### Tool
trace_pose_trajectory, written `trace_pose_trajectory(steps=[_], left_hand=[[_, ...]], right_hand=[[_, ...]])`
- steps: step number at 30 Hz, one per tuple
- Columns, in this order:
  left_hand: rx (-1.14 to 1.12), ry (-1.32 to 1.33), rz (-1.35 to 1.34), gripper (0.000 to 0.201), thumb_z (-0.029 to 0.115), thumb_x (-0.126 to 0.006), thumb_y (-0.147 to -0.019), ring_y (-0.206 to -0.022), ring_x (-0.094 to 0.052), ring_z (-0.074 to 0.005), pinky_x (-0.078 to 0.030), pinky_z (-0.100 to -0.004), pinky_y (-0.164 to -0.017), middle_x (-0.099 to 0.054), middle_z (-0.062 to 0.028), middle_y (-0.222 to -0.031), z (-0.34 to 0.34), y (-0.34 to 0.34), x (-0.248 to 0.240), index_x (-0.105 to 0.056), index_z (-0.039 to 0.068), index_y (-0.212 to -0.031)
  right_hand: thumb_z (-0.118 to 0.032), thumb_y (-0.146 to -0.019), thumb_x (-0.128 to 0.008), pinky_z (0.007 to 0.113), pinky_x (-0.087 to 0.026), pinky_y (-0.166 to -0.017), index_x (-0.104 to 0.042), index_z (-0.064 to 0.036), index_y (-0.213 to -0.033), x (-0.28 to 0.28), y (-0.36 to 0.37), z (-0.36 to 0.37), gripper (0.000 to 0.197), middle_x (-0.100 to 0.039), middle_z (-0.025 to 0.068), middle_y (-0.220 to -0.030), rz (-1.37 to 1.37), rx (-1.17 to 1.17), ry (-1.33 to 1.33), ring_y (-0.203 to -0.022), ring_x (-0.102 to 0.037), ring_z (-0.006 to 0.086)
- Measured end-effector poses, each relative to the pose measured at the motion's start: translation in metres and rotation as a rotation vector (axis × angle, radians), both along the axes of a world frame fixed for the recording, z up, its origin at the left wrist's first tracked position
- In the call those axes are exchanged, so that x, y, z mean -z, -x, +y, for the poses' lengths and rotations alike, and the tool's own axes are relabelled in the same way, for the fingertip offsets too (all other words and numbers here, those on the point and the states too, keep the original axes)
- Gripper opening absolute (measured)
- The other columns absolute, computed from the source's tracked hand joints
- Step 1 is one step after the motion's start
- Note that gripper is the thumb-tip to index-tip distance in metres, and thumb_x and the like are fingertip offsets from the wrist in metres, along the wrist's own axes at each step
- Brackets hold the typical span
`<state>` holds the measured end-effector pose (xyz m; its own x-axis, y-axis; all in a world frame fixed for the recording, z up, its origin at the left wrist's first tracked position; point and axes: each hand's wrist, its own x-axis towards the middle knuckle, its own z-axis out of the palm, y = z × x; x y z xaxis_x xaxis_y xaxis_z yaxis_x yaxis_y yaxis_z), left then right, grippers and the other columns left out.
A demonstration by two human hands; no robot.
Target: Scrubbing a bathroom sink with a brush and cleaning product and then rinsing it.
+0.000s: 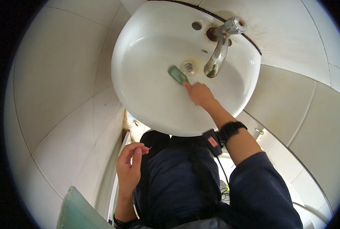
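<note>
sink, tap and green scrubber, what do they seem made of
Sink: likely glazed ceramic, smooth and white with glossy reflections.
Tap: probably chrome-plated metal, shiny silver with dull, dark patches near its tip.
Green scrubber: perhaps plastic, but blur leaves material and finish open.

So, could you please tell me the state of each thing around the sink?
Right hand: closed on the brush's handle
Green brush: held over the bowl beside the drain, blurred
Left hand: loosely curled, away from the basin
Basin: no standing water visible
Drain: no plug visible
Tap: no flow visible, spout stained
</note>
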<state>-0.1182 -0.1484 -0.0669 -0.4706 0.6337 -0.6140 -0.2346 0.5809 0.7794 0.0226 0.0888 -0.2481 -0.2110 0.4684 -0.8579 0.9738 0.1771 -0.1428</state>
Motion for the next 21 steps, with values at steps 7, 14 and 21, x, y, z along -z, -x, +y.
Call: trace_pose_trajectory(steps=[7, 14, 21], left_hand=[[-0.008, -0.016, 0.005, 0.014, 0.003, -0.046, -0.093, -0.082, -0.059, -0.0159, -0.047, -0.029, -0.079, -0.062, -0.0088, -0.087, 0.012, 0.004, 0.004, -0.056, -0.003, -0.1], [0.015, -0.018, 0.028, 0.013, 0.005, -0.048, -0.093, -0.082, -0.061, -0.0156, -0.049, -0.0273, -0.078, -0.063, -0.0097, -0.087, 0.008, 0.01, 0.001, -0.057, -0.002, -0.101], [0.008, -0.01, 0.004, 0.015, 0.005, -0.046, -0.094, -0.083, -0.058, -0.0162, -0.047, -0.0293, -0.08, -0.061, -0.0085, -0.087, 0.02, 0.01, 0.006, -0.056, -0.003, -0.102]], right_hand=[[-0.027, -0.094, -0.038, 0.046, -0.049, -0.08, -0.061, -0.0081, -0.109, 0.001, -0.061, 0.038, 0.034, -0.062, 0.0218, -0.095, 0.112, -0.258, -0.267, -0.089, -0.062, 0.0376], [-0.041, -0.097, -0.031, 0.046, -0.049, -0.077, -0.061, 0.0005, -0.103, 0.0, -0.032, 0.008, 0.052, -0.061, 0.0235, -0.094, 0.102, -0.176, -0.155, -0.089, -0.06, 0.0385], [-0.037, -0.098, -0.029, 0.047, -0.05, -0.071, -0.057, -0.0041, -0.11, 0.078, -0.045, 0.029, 0.045, -0.061, 0.0232, -0.09, -0.003, 0.168, -0.142, -0.084, -0.062, 0.038]])
